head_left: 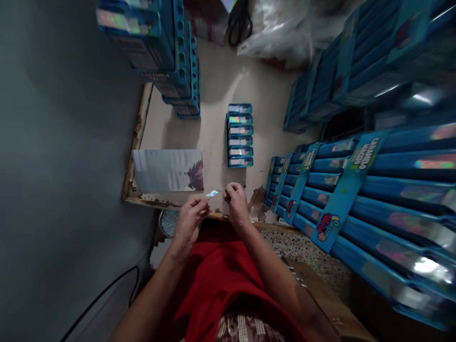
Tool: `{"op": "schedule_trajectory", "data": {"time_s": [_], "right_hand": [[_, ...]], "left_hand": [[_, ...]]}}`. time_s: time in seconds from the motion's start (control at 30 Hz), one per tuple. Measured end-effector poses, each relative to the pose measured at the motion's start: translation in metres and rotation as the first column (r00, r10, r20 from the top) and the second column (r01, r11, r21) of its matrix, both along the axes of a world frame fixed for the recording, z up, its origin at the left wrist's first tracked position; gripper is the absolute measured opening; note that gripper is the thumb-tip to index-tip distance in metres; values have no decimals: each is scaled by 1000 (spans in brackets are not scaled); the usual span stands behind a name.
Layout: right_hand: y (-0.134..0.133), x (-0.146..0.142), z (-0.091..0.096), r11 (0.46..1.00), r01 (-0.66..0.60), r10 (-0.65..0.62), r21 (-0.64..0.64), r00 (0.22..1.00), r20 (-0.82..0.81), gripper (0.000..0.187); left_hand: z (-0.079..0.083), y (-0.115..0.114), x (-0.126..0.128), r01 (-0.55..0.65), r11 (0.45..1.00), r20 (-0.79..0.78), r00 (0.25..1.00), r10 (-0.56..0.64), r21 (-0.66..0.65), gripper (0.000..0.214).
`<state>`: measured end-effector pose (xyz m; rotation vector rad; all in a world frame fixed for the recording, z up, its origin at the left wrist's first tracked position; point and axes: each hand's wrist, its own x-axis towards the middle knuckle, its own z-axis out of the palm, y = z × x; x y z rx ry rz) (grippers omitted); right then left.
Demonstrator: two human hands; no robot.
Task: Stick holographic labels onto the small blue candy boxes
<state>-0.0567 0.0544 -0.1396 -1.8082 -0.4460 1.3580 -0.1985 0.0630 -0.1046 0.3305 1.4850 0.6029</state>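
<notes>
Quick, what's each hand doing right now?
Left hand: closed, pinching a small shiny piece.
Right hand: closed in a pinch; can't tell whether it holds anything.

The left hand (pixel 188 219) pinches a small shiny sticker (pixel 212 193) near the close edge of the table (pixel 213 128). The right hand (pixel 236 199), fingertips drawn together, is just right of it; whether it grips anything is unclear. Farther off sits a row of blue boxes (pixel 241 141), with a sheet (pixel 162 171) to the left and blue stacks (pixel 337 185) to the right.
</notes>
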Motion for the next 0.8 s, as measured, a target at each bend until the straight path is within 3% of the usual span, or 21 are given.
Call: {"op": "schedule_trajectory", "data": {"time_s": [0.07,0.1,0.17,0.23,0.33,0.43,0.6,0.7,0.8], "right_hand": [[8,16,10,997,-65,55,30,963,262,38],[15,24,16,993,-109,79,50,909,408,41],[36,37,28,984,-169,88,62,754,651,53],[65,47,32,985,-170,89,22,616,783,76],[108,51,21,983,-148,174,-109,556,813,106],[133,48,2,949,-160,315,-273,538,782,116],[134,37,-14,906,-181,422,-382,418,805,98],[145,32,-12,908,-162,416,-386,449,791,96],[180,28,-5,908,-172,414,-383,517,749,94]], "left_hand": [[-3,7,-14,-103,994,-82,991,106,39,53],[-6,12,-21,-158,985,-125,978,166,74,55],[-11,23,-36,-213,961,-191,950,246,174,57],[-14,33,-45,-214,946,-218,938,268,242,56],[-14,40,-49,-152,939,-232,945,229,307,55],[-13,41,-43,-87,941,-242,955,172,326,61],[-11,36,-37,-110,937,-171,970,174,331,52],[-16,35,-42,-131,934,-165,967,194,333,54],[-17,43,-43,-151,937,-199,955,221,314,63]]}}
